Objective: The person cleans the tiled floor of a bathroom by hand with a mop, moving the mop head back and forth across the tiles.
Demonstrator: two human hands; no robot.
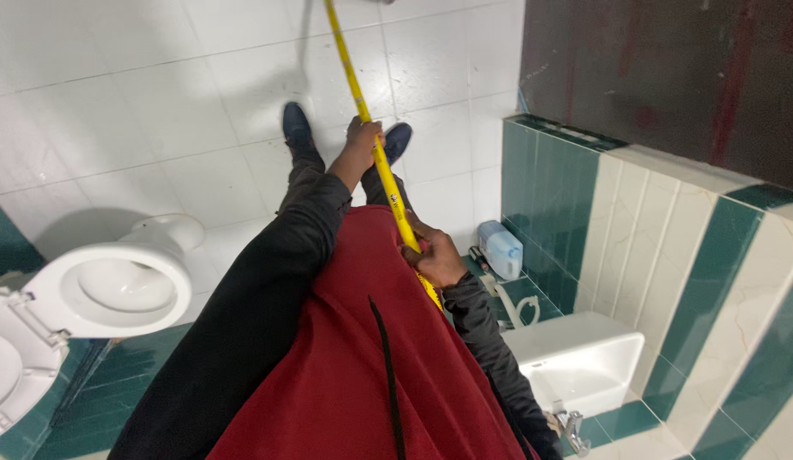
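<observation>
Gripping a long yellow pole (362, 102) with both hands: left hand (361, 143) clenched around it at upper centre of the frame, right hand (435, 257) clenched lower down, near the middle, against a red garment (362, 358). Slanting from top centre down to the torso. Below left, a white toilet (115, 290); lower right, a white basin (575, 358).

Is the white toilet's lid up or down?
Up. The white toilet's bowl lies open to view, and its lid is swung back, away from the bowl.
</observation>
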